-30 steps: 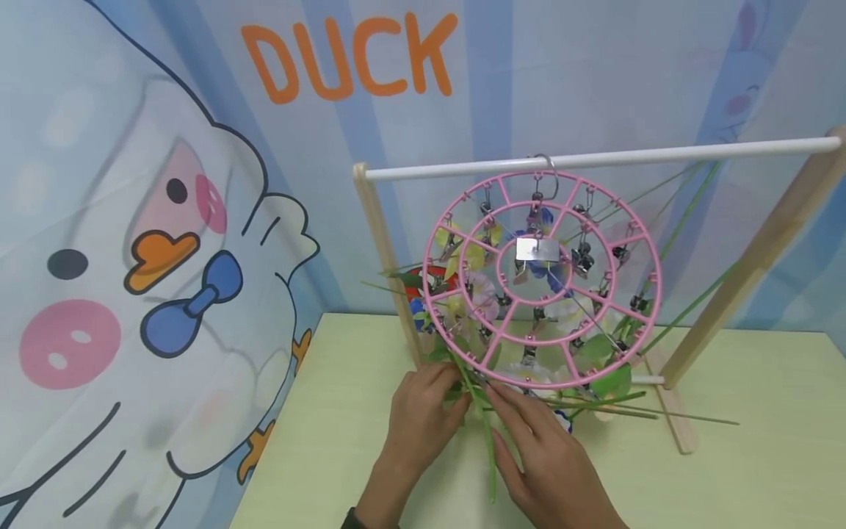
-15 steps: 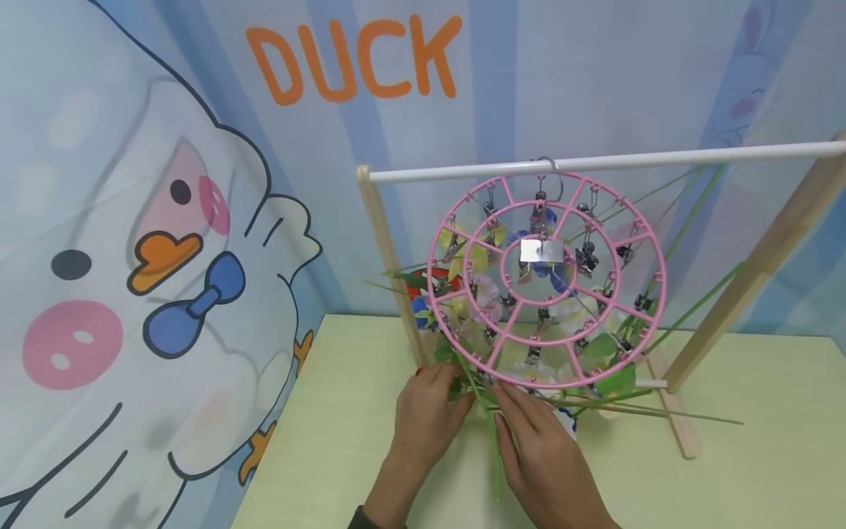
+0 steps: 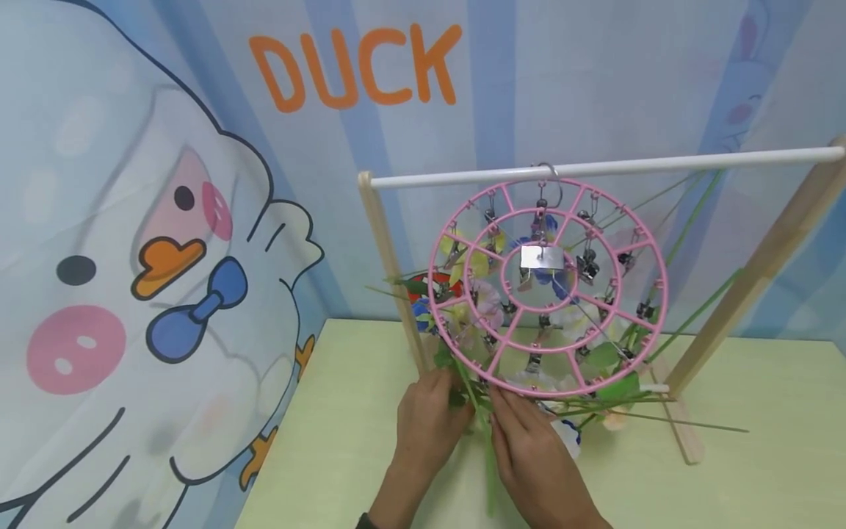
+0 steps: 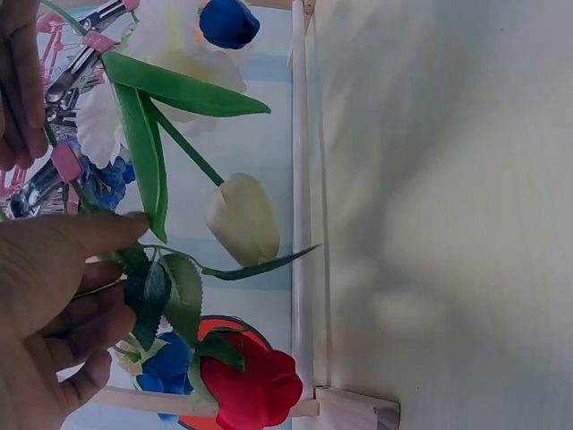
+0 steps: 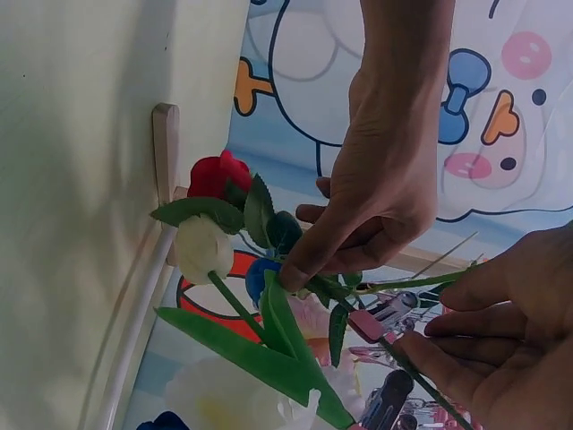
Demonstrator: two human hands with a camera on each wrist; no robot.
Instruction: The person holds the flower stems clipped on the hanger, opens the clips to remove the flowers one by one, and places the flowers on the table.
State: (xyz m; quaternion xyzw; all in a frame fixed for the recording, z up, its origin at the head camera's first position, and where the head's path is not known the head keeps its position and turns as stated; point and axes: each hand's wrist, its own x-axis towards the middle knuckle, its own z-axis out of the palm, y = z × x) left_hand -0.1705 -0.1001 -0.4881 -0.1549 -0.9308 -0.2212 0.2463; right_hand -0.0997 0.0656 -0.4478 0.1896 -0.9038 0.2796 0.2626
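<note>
My left hand point(image 5: 380, 210) pinches the stem of a red artificial rose point(image 4: 255, 385) near its dark leaves point(image 4: 183, 291); the grip is partly hidden. Its thumb also lies at the leaf of a white tulip point(image 4: 242, 219). My right hand point(image 3: 538, 455) is at the lower rim of a pink round clip hanger point(image 3: 505, 334), its fingers fairly straight. In the right wrist view, those fingers lie beside a pink-tipped metal clip point(image 5: 365, 325) and a green stem point(image 5: 416, 372). The tulip hangs below the hanger, next to the rose.
A white rod point(image 3: 456, 178) on wooden posts point(image 3: 747, 286) carries the hanger by its hook. Several artificial flowers, including pink petals point(image 3: 487, 305), hang from its clips. Long stems point(image 3: 700, 422) stick out to the right over the pale table point(image 3: 330, 426). A cartoon duck backdrop point(image 3: 218, 154) stands behind.
The head view has shifted slightly, so the rack sits a little lower in it. Both hands stay at the hanger's lower rim, with only small movements of the fingers.
</note>
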